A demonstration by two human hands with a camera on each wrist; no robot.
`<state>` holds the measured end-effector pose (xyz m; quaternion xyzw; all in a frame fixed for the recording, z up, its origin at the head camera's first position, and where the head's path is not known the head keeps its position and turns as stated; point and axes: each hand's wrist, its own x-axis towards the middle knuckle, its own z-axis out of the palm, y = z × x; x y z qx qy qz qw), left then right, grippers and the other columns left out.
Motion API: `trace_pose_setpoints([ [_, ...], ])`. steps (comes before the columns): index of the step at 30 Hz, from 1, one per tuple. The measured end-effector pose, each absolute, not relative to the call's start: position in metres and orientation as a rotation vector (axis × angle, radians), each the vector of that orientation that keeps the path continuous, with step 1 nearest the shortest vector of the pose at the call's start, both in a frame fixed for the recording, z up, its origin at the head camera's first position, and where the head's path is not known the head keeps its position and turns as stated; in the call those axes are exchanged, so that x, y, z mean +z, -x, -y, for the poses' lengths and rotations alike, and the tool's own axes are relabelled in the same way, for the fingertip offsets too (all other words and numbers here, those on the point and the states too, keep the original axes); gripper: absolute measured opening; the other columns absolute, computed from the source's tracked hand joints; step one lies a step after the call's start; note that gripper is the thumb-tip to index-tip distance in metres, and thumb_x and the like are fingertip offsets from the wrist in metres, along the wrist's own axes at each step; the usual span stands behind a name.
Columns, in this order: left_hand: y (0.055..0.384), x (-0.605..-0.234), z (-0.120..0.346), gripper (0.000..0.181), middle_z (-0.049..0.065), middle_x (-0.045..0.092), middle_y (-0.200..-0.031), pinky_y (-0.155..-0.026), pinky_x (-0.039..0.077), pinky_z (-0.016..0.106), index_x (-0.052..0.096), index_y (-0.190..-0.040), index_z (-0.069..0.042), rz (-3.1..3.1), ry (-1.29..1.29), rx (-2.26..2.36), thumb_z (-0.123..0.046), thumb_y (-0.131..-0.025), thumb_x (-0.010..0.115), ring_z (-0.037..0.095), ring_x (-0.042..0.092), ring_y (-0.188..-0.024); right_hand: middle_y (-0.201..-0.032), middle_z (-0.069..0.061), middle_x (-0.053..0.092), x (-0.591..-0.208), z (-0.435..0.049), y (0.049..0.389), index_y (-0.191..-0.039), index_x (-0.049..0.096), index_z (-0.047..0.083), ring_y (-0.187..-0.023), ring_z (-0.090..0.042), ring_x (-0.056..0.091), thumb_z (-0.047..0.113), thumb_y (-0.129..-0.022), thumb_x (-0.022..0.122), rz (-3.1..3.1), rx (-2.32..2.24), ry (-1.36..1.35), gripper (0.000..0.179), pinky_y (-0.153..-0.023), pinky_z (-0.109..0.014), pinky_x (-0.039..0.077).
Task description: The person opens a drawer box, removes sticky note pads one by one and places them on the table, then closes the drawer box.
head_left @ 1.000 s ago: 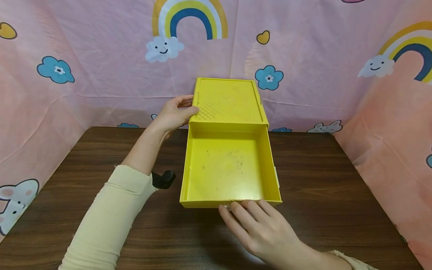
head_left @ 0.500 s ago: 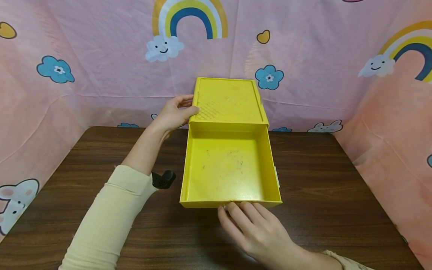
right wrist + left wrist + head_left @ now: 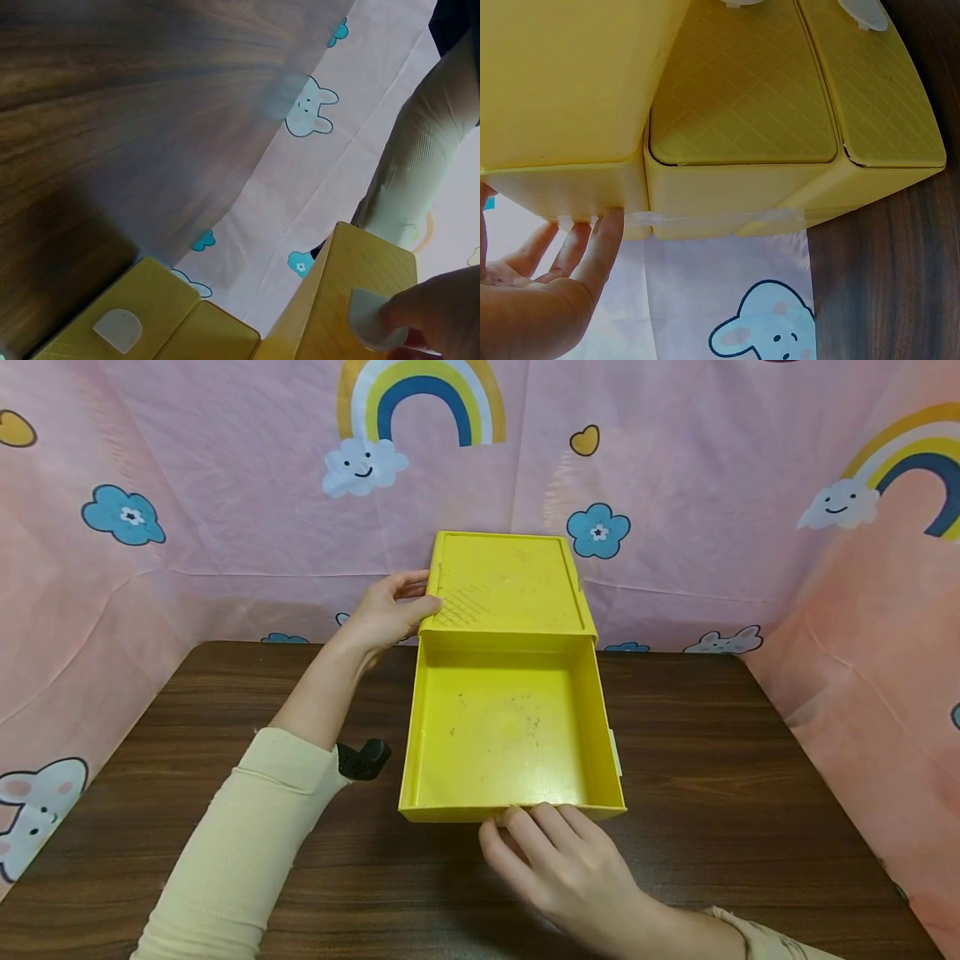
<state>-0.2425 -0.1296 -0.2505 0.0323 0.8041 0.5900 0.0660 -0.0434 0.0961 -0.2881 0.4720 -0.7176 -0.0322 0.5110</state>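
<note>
A yellow plastic drawer cabinet stands at the back of the table, and its top drawer is pulled far out toward me. The inside of that drawer shows only small dark marks. My left hand holds the cabinet's left side, thumb over the top edge; in the left wrist view its fingers lie against the yellow wall. At the drawer's front, my right hand pinches the white handle tab, seen in the right wrist view.
Lower yellow drawers with white tabs sit beneath the pulled-out one. A dark wood table bears the cabinet. Pink printed cloth hangs behind and at both sides. A black device is worn at the left wrist.
My right hand has shifted slightly left along the drawer front, its fingers drawing closer around the handle. The drawer, the cabinet and my left hand stay as they were.
</note>
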Motion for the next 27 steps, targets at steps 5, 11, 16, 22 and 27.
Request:
trace_pose_setpoints([
  [5,0.242,-0.250,0.130,0.058,0.007,0.038,-0.141,-0.091,0.049,0.034,0.034,-0.143,-0.016,-2.416,-0.098,1.784,-0.022,-0.090,0.058,0.020,0.049,-0.116,-0.074,-0.001,0.054,-0.287,-0.096,0.044,-0.083,0.061,0.012,-0.056,-0.012,0.042,-0.004,-0.088,0.039,1.732,-0.068,-1.142,0.028,-0.048,-0.016,0.035],
  [11,0.243,-0.250,0.131,0.059,0.006,0.037,-0.142,-0.092,0.048,0.035,0.033,-0.143,-0.016,-2.405,-0.110,1.781,-0.022,-0.090,0.058,0.020,0.049,-0.117,-0.071,-0.001,0.052,-0.283,-0.096,0.045,-0.083,0.061,0.012,-0.055,-0.012,0.040,-0.005,-0.089,0.040,1.771,-0.049,-1.138,0.028,-0.048,-0.014,0.033],
  [16,0.242,-0.249,0.131,0.059,0.006,0.037,-0.142,-0.092,0.048,0.035,0.033,-0.143,-0.017,-2.418,-0.102,1.766,-0.023,-0.090,0.058,0.020,0.048,-0.117,-0.070,0.000,0.050,-0.280,-0.094,0.046,-0.082,0.061,0.012,-0.055,-0.011,0.038,-0.005,-0.089,0.039,1.803,-0.035,-1.124,0.029,-0.047,-0.013,0.032],
  [22,0.242,-0.249,0.130,0.059,0.006,0.037,-0.142,-0.092,0.048,0.035,0.033,-0.144,-0.016,-2.423,-0.095,1.763,-0.023,-0.090,0.058,0.020,0.048,-0.117,-0.070,0.001,0.050,-0.278,-0.092,0.047,-0.081,0.061,0.012,-0.055,-0.011,0.039,-0.006,-0.089,0.039,1.817,-0.023,-1.109,0.030,-0.047,-0.013,0.030],
  [27,0.242,-0.249,0.129,0.060,0.006,0.037,-0.142,-0.092,0.048,0.035,0.033,-0.144,-0.017,-2.418,-0.093,1.767,-0.023,-0.090,0.058,0.020,0.049,-0.117,-0.070,0.000,0.050,-0.276,-0.092,0.049,-0.080,0.061,0.011,-0.055,-0.011,0.040,-0.004,-0.092,0.039,1.835,0.005,-1.092,0.029,-0.047,-0.013,0.031],
])
